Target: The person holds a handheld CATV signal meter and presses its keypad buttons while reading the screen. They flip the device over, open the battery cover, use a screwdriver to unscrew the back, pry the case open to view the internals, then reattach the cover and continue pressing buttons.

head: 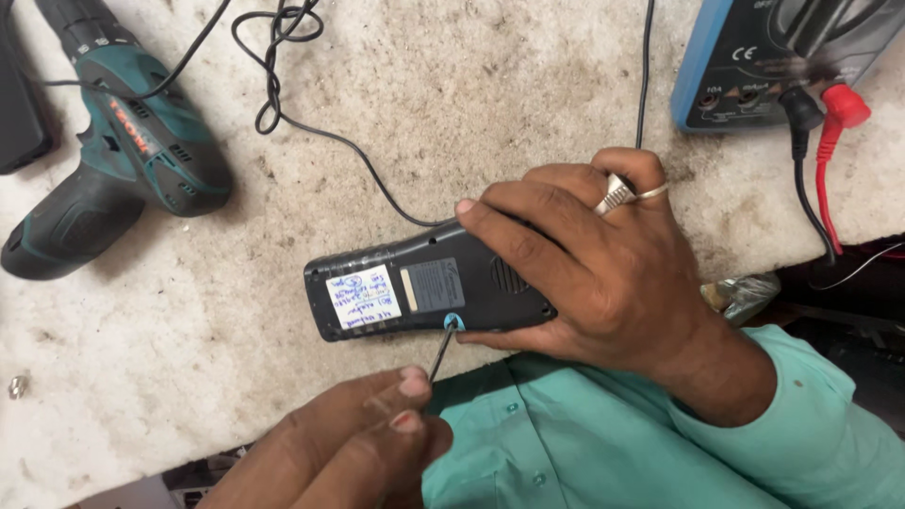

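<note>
Stained worktop (528, 85) bears black device (429, 283) under right hand (603, 273)'s closed grip; left hand (368, 443) pinches screwdriver (441, 353)

Hands (603, 273) on black handset (424, 287), screwdriver (441, 353)

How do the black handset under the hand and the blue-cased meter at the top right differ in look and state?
The black handset lies back up, showing stickers, pinned by the right hand; the blue-cased meter lies untouched, only partly in frame. The meter has a red and a black lead plugged in; the handset has a thin tool, held by the left hand, at its edge. Both rest on the worn bench.
</note>
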